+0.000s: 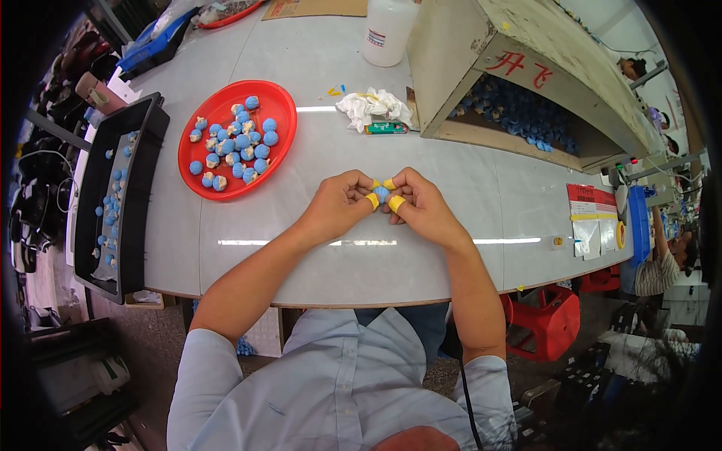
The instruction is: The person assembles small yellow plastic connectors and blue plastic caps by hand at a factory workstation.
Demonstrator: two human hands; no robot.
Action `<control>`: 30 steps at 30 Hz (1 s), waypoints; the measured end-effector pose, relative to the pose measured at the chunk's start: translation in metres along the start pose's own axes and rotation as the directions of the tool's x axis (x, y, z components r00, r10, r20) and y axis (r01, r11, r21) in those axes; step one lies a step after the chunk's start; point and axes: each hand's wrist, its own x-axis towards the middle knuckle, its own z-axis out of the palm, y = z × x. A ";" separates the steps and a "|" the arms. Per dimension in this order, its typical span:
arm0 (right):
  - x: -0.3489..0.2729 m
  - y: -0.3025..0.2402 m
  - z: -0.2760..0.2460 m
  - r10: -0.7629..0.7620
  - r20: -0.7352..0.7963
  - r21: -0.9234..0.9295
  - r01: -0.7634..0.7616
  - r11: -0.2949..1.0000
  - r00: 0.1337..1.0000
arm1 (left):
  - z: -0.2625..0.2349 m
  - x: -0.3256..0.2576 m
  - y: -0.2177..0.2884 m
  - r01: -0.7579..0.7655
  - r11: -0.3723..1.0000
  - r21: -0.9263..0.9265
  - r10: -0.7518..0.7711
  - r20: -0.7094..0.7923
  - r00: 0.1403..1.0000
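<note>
Here both hands meet at the middle of the grey table (pixel 451 188), fingertips pressed together around one small blue piece (pixel 382 194). The left hand (pixel 342 204) pinches it from the nine o'clock side, the right hand (pixel 417 207) from the three o'clock side, so the piece sits between them, just above the tabletop. Yellow finger guards (pixel 372 200) cover several fingertips on both hands. Both hands are curled tight around the piece; most of it is hidden behind the fingers, so its shape cannot be told.

At about ten o'clock from the hands lies a red plate (pixel 282 101) holding a heap of blue and beige pieces (pixel 233 139) of the same kind. Further out at nine o'clock, along the table's edge, sits a long black tray (pixel 143 180) with more of these pieces scattered along it.

At twelve o'clock from the hands lies a crumpled white cloth (pixel 372 105), with a small green item (pixel 386 128) touching its near side. Beyond that stands a white plastic bottle (pixel 387 30). At one to two o'clock stands a big open-fronted box (pixel 459 60), tilted, with a pile of blue pieces (pixel 519 113) inside. At three o'clock, near the table's edge, lie a red and white card (pixel 590 203) and a roll of yellow tape (pixel 620 234).
</note>
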 end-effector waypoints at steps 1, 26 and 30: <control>0.000 -0.001 0.000 0.014 -0.001 0.023 -0.014 1.000 1.000 | -0.001 0.000 0.000 0.003 1.000 0.011 -0.003 0.021 1.000; 0.000 0.004 0.002 -0.028 0.002 -0.061 0.028 0.998 1.000 | 0.002 -0.002 0.003 -0.053 0.996 -0.066 0.053 -0.007 0.999; 0.000 0.007 0.003 -0.040 -0.002 -0.076 0.040 0.996 0.999 | 0.003 -0.003 0.002 -0.047 0.998 -0.033 0.047 -0.014 0.999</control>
